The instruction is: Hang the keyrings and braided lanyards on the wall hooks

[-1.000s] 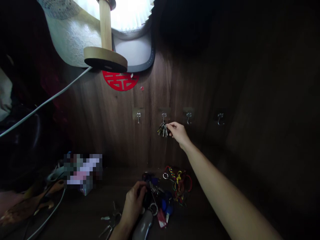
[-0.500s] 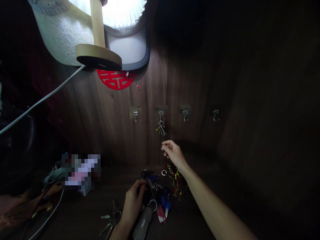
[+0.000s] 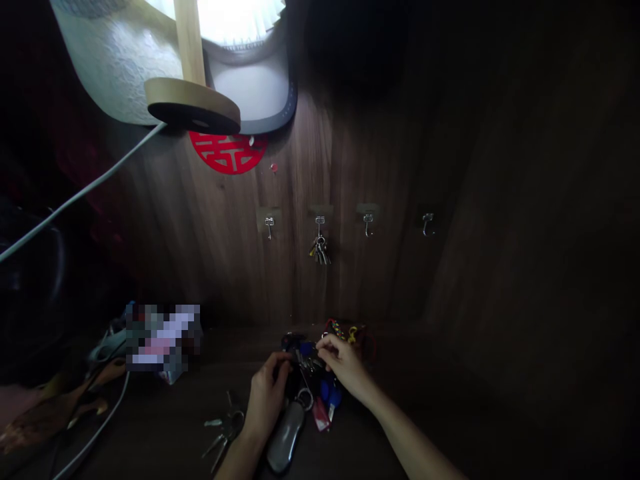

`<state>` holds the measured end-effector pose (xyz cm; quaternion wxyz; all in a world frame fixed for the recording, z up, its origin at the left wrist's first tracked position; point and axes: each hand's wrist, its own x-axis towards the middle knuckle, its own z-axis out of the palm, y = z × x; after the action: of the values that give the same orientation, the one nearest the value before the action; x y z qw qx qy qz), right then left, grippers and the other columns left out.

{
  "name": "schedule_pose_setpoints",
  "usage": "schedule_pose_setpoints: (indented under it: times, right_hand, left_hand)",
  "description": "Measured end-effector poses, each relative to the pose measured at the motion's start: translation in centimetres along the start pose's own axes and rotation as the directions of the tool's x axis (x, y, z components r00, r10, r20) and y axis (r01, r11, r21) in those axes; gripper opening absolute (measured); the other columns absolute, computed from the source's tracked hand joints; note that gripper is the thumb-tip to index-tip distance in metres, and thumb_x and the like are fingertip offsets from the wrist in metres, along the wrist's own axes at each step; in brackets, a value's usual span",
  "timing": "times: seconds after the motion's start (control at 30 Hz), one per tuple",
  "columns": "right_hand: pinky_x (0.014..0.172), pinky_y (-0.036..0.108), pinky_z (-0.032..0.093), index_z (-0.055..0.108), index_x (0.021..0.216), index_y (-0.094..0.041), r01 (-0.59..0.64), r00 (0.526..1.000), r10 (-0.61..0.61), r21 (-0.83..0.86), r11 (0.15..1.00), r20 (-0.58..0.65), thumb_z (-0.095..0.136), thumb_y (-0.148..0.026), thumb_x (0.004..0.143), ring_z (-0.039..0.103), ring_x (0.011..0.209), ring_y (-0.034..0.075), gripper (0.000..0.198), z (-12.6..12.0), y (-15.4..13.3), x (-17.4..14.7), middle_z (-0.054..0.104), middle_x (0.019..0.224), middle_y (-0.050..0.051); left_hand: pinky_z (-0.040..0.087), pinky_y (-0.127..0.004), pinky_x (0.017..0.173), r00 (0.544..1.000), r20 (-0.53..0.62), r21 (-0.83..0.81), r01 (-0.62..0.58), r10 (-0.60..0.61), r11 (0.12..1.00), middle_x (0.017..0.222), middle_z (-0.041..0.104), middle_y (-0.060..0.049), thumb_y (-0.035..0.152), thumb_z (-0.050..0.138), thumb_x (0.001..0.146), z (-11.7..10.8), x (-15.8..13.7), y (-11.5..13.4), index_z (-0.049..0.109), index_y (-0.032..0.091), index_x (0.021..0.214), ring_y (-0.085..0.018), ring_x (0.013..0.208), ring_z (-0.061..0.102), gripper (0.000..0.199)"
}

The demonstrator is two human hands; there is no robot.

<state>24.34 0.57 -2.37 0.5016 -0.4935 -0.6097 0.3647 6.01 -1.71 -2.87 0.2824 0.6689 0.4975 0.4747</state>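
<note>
My left hand (image 3: 267, 393) rests at the left side of a pile of keys (image 3: 307, 363), its thumb and fingers drawn together; whatever they grip is hidden. At the pile's right side my right hand (image 3: 345, 368) has its fingertips pinched over the keys, and I cannot make out what is between them. Blue key tags (image 3: 330, 392), a red tag (image 3: 321, 413) and a grey fob (image 3: 287, 437) on a metal ring (image 3: 305, 399) lie between and below the hands. Behind the right hand is a colourful braided cord (image 3: 336, 328). Loose keys (image 3: 227, 427) lie left of my left wrist.
Several metal hooks (image 3: 369, 223) line the wooden wall, and a key bunch (image 3: 321, 251) hangs from one. Above are a lit lamp (image 3: 193, 103), caps (image 3: 250, 87) and a red paper cutout (image 3: 230, 157). A white cable (image 3: 85, 190) runs along the left.
My right hand has come down from below the hanging keys to the pile. My left hand stays at the pile's left side. The view has shifted slightly.
</note>
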Motion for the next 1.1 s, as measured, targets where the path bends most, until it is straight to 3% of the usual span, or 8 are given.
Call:
schedule_pose_setpoints:
  times: [0.23, 0.47, 0.77, 0.93, 1.1]
  right_hand:
    - [0.047, 0.022, 0.04, 0.058, 0.075, -0.019, 0.04, 0.994, -0.042, -0.02, 0.999, -0.101, 0.05, -0.032, 0.074, 0.051, 0.05, 0.011, 0.015, 0.3, 1.4, -1.4, 0.058, 0.063, -0.001]
    - [0.054, 0.024, 0.043, 0.059, 0.076, -0.02, 0.091, 0.99, -0.105, -0.142, 0.986, -0.092, 0.048, -0.032, 0.079, 0.057, 0.06, 0.015, 0.017, 0.5, 1.7, -1.8, 0.062, 0.066, 0.001]
    - [0.053, 0.024, 0.039, 0.061, 0.077, -0.022, 0.142, 0.987, -0.159, -0.345, 0.928, -0.021, 0.046, -0.029, 0.081, 0.055, 0.055, 0.015, 0.018, 0.5, 1.2, -2.1, 0.064, 0.068, -0.001]
    - [0.058, 0.025, 0.042, 0.061, 0.078, -0.022, 0.148, 0.987, -0.159, -0.333, 0.931, -0.007, 0.047, -0.03, 0.081, 0.059, 0.061, 0.016, 0.017, 0.5, 1.3, -2.1, 0.065, 0.07, 0.0]
    - [0.056, 0.026, 0.042, 0.061, 0.077, -0.023, 0.144, 0.989, -0.146, -0.351, 0.925, 0.021, 0.047, -0.034, 0.08, 0.059, 0.062, 0.017, 0.018, 0.7, 0.8, -2.1, 0.065, 0.069, 0.0]
  left_hand:
    - [0.049, -0.027, 0.066, 1.0, -0.026, 0.018, 0.014, -0.014, 1.0, 0.072, 0.069, 0.0, 0.036, 0.044, 0.083, 0.0, 0.0, -0.4, 0.061, 0.022, 0.088, -0.018, 0.07, 0.066, 0.023]
    - [0.049, -0.027, 0.066, 0.995, -0.086, -0.003, 0.047, -0.047, 0.999, 0.075, 0.069, -0.001, 0.039, 0.044, 0.082, -0.9, 0.2, -0.2, 0.061, 0.021, 0.088, -0.018, 0.071, 0.066, 0.026]
    - [0.049, -0.027, 0.065, 0.966, -0.239, -0.049, 0.087, -0.096, 0.995, 0.077, 0.069, -0.003, 0.044, 0.047, 0.077, -5.5, 1.3, 1.2, 0.061, 0.018, 0.094, -0.018, 0.073, 0.064, 0.034]
    - [0.047, -0.027, 0.068, 0.982, -0.154, 0.164, 0.131, -0.106, 0.978, 0.081, 0.07, -0.001, 0.042, 0.048, 0.075, -9.4, 0.9, 0.4, 0.065, 0.02, 0.088, -0.018, 0.074, 0.063, 0.03]
    - [0.047, -0.028, 0.076, 0.972, 0.114, 0.267, 0.167, -0.203, 0.949, 0.088, 0.072, -0.002, 0.033, 0.052, 0.073, -12.5, -1.4, -0.5, 0.066, 0.021, 0.094, -0.02, 0.084, 0.065, 0.028]
